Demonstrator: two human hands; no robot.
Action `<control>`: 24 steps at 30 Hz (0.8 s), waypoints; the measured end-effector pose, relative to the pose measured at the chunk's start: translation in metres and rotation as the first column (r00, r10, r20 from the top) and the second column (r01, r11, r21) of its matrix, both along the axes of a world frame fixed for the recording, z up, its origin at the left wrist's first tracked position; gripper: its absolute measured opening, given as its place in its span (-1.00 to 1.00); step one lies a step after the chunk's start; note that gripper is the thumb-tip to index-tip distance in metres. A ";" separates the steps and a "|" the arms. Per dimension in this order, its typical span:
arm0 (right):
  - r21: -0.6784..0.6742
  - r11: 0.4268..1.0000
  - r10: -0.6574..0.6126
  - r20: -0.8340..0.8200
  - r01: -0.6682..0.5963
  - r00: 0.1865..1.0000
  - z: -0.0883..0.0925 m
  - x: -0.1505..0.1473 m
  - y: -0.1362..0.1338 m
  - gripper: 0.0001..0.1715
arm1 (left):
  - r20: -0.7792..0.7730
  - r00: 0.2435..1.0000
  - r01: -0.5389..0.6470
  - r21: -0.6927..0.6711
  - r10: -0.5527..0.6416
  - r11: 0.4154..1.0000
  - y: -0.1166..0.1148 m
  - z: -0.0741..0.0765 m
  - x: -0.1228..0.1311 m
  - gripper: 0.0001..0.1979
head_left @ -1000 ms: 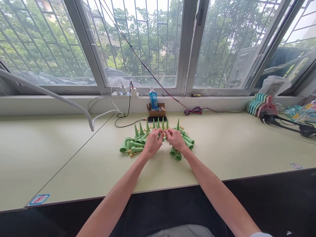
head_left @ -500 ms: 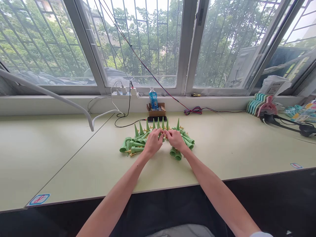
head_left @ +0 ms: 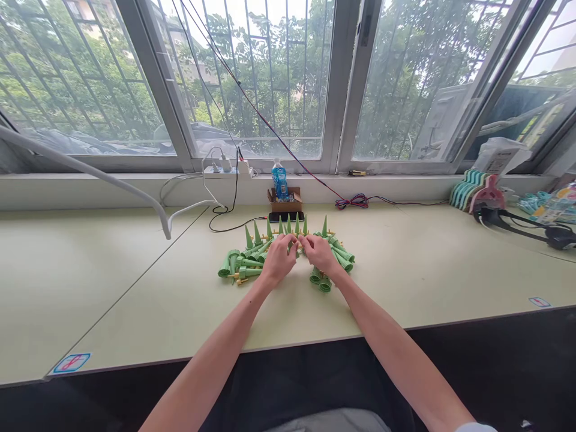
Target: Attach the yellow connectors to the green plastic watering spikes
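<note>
Across the back, barred windows (head_left: pixel 265 90) with trees beyond the glass fill the upper part of the view. Below them stretches a pale worktop (head_left: pixel 427 258), with a seam crossing it on the left. The person's two bare forearms (head_left: pixel 234 327) reach over its near edge. A white bar (head_left: pixel 117 174) slants in from the left, above the surface.

At the middle of the worktop lie the green spikes (head_left: pixel 249 262), many on their sides, some heaped on both sides of the hands. Along the far side several stand with their points up; on the right, two turn their open ends toward the person. To the far right sit a black-strapped headset (head_left: pixel 551 235) and a stack of teal and pink plastic pieces (head_left: pixel 477 189).

The left hand (head_left: pixel 279 258) and right hand (head_left: pixel 318 252) meet over the spikes, fingertips bent inward and almost touching. Whether either is clamped on a piece I cannot tell; the spot is too small.

Behind the spikes, a small carton (head_left: pixel 285 206) holds a blue bottle (head_left: pixel 279 182), and a dark phone (head_left: pixel 287 216) lies just in front. Smallest are the yellow fittings (head_left: pixel 240 281) among the spikes.
</note>
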State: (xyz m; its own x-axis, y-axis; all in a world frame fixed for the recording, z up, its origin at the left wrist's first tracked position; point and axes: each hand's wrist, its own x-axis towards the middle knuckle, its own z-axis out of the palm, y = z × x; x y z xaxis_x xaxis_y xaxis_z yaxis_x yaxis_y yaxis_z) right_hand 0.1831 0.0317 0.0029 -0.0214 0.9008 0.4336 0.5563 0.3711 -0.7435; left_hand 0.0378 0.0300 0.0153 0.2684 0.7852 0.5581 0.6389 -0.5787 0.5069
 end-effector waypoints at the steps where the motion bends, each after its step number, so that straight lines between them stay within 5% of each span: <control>1: -0.005 1.000 0.006 -0.009 -0.006 1.000 0.001 0.000 -0.001 -0.51 | -0.001 1.000 -0.003 0.001 0.003 1.000 0.000 0.000 0.000 -0.87; 8: -0.021 0.999 0.047 -0.014 -0.048 0.999 0.002 -0.001 -0.002 -0.67 | -0.013 1.000 -0.015 -0.003 0.015 1.000 0.000 0.000 -0.001 -0.85; 24: 0.020 1.000 0.010 0.086 -0.012 0.996 -0.006 0.000 0.006 -0.47 | -0.008 1.000 -0.019 -0.007 0.019 1.000 0.000 -0.001 -0.001 -0.84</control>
State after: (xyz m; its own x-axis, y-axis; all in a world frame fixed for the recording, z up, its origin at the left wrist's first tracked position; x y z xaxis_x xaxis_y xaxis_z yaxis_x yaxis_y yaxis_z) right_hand 0.1830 0.0376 -0.0034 -0.0692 0.8913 0.4481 0.6133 0.3923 -0.6855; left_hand 0.0367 0.0304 0.0146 0.2572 0.7943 0.5503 0.6538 -0.5624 0.5063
